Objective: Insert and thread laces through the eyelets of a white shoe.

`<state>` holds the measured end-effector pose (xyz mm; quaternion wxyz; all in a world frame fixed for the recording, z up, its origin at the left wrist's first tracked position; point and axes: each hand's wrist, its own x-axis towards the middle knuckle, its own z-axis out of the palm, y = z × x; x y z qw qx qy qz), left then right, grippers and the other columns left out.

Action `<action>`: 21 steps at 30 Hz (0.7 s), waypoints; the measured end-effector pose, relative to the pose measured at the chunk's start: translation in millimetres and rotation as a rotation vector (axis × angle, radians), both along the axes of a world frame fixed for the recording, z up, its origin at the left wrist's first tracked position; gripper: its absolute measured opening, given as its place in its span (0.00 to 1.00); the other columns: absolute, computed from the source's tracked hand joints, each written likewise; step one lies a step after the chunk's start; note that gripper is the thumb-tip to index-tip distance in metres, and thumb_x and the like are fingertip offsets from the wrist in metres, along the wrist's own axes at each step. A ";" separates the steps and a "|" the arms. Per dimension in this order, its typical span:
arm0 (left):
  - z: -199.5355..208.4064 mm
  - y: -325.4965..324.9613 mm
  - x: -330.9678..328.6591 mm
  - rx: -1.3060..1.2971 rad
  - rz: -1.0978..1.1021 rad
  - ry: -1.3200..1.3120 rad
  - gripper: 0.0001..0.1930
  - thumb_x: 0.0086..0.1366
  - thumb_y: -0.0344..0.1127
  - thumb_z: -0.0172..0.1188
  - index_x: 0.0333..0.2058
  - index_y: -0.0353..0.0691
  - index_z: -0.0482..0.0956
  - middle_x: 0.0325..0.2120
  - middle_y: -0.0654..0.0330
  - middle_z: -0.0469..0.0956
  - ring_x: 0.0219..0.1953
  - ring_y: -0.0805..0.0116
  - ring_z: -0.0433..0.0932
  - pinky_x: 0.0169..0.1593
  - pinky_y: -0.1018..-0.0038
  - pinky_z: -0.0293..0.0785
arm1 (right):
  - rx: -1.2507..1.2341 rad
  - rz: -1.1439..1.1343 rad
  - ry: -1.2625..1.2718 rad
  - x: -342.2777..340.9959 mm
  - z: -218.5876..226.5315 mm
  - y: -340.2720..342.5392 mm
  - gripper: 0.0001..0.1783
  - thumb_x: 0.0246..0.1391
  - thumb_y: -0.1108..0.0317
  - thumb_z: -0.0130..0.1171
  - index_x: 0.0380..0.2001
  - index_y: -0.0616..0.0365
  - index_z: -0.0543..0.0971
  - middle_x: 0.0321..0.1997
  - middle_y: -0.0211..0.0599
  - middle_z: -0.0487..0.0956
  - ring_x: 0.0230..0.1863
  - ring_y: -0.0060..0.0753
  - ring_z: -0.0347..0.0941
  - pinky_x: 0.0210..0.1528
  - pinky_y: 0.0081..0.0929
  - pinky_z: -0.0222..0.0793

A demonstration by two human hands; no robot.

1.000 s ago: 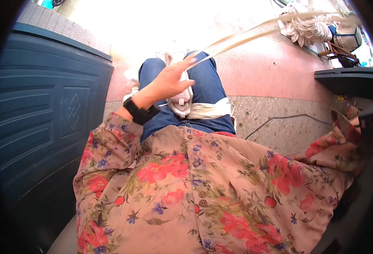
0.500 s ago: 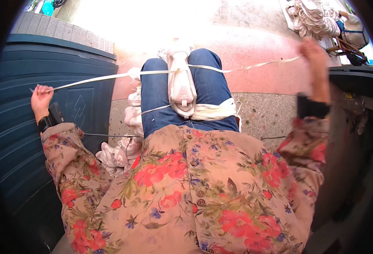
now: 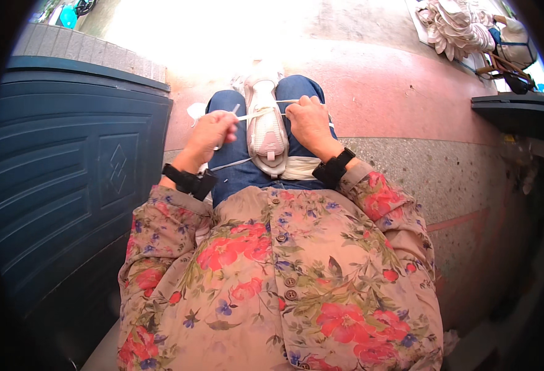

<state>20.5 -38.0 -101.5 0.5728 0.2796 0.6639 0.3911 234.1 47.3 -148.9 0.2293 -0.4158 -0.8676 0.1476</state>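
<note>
A pale pink and white sneaker (image 3: pixel 267 133) is held between my knees, its heel toward me. A cream shoelace (image 3: pixel 251 115) runs across its upper. My left hand (image 3: pixel 217 131), just left of the shoe, pinches one part of the lace, with the tip poking up past the fingers. On the shoe's right side my right hand (image 3: pixel 312 123) is closed on the lace, which stretches from the shoe to its fingers. A bundle of cream laces (image 3: pixel 300 167) lies over my right thigh, partly covered by my right wrist.
To the left stands a dark blue panelled door (image 3: pixel 74 161). A heap of pale shoes (image 3: pixel 454 28) sits at the far right, beside a dark ledge (image 3: pixel 513 114). Pink and speckled flooring (image 3: pixel 383 164) spreads around my legs. A thin cord crosses my left thigh.
Both hands have come inward from far out at the sides to beside the shoe. The lace, earlier drawn out wide, now spans a short stretch between them.
</note>
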 end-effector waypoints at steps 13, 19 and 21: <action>-25.2 -1.5 21.5 0.215 -0.203 0.838 0.11 0.57 0.38 0.50 0.31 0.38 0.77 0.26 0.48 0.75 0.31 0.51 0.75 0.34 0.62 0.70 | 0.099 0.238 -0.207 -18.4 11.9 11.0 0.04 0.38 0.70 0.51 0.18 0.51 0.76 0.27 0.31 0.70 0.35 0.33 0.66 0.34 0.34 0.57; -23.0 12.9 26.7 0.297 -0.285 1.029 0.09 0.57 0.35 0.48 0.29 0.38 0.75 0.26 0.50 0.75 0.32 0.52 0.73 0.35 0.60 0.69 | -0.003 0.091 -0.151 -13.7 9.6 11.3 0.03 0.38 0.67 0.56 0.20 0.51 0.76 0.26 0.31 0.71 0.35 0.34 0.66 0.34 0.35 0.58; -20.7 12.1 26.8 0.390 -0.307 1.071 0.08 0.56 0.33 0.48 0.26 0.38 0.74 0.25 0.52 0.74 0.33 0.52 0.70 0.37 0.61 0.68 | -0.011 0.039 -0.135 -14.1 11.2 10.3 0.07 0.37 0.62 0.60 0.20 0.51 0.76 0.26 0.31 0.71 0.35 0.35 0.66 0.35 0.35 0.59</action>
